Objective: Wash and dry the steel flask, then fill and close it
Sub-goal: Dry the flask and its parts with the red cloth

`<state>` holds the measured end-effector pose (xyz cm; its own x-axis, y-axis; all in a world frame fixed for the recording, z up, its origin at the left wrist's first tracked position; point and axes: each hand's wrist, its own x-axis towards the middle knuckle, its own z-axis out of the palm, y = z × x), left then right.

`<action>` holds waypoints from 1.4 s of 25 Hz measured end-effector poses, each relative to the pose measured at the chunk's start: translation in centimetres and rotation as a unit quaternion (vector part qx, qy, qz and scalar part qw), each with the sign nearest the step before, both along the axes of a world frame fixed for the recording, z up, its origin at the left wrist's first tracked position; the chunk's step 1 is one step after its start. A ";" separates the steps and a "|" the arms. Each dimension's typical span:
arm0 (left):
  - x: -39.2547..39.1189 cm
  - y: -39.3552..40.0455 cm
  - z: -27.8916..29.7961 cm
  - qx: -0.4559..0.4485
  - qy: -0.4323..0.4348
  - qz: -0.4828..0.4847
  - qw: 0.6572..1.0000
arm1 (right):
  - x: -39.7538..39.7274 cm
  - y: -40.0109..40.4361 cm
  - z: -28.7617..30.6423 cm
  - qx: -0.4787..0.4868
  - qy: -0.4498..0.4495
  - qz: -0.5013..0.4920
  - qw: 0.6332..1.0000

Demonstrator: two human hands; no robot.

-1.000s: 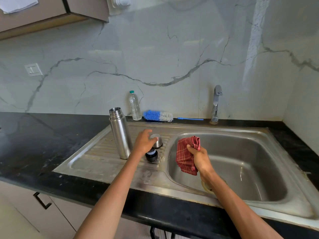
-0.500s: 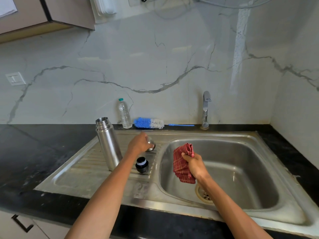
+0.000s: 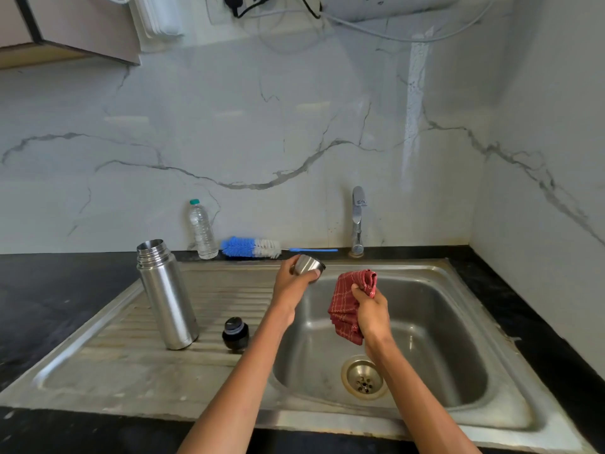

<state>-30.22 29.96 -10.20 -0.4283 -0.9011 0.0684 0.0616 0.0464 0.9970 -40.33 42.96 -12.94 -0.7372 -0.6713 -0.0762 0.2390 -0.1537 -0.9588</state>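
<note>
our left hand (image 3: 292, 283) grips the steel cup (image 3: 307, 265), right hand (image 3: 371, 311) clutches the red cloth (image 3: 347, 306) (over the sink (image 3: 458, 322)); open flask (image 3: 167, 294), black stopper (image 3: 235, 333), brush (image 3: 250, 248), bottle (image 3: 202, 229) beside

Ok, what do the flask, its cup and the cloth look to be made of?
Flask: brushed steel, by its mirror-like streaks. Cup in the left hand: same metal sheen. Cloth in the right hand: soft woven fabric, red checked, folding limply.

My left hand (image 3: 289, 283) grips a brushed-steel cup (image 3: 308, 265); my right hand (image 3: 371, 309) holds soft red checked cloth (image 3: 347, 309). The flask (image 3: 167, 296) is smooth satin metal, the sink (image 3: 131, 365) dull, stained steel, the stopper (image 3: 235, 333) glossy black plastic.
</note>
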 end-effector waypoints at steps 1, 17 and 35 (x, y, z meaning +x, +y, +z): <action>-0.6 0.3 -0.5 0.013 0.008 0.005 1.000 | -0.2 0.1 0.0 -0.005 -0.005 -0.004 1.000; -0.3 2.6 -1.6 0.090 0.132 -0.158 0.974 | 0.0 0.2 -0.1 0.017 0.260 0.039 0.965; -0.8 3.2 -2.5 -0.020 0.055 -0.074 0.996 | -0.3 0.3 -0.5 0.019 0.233 0.032 0.972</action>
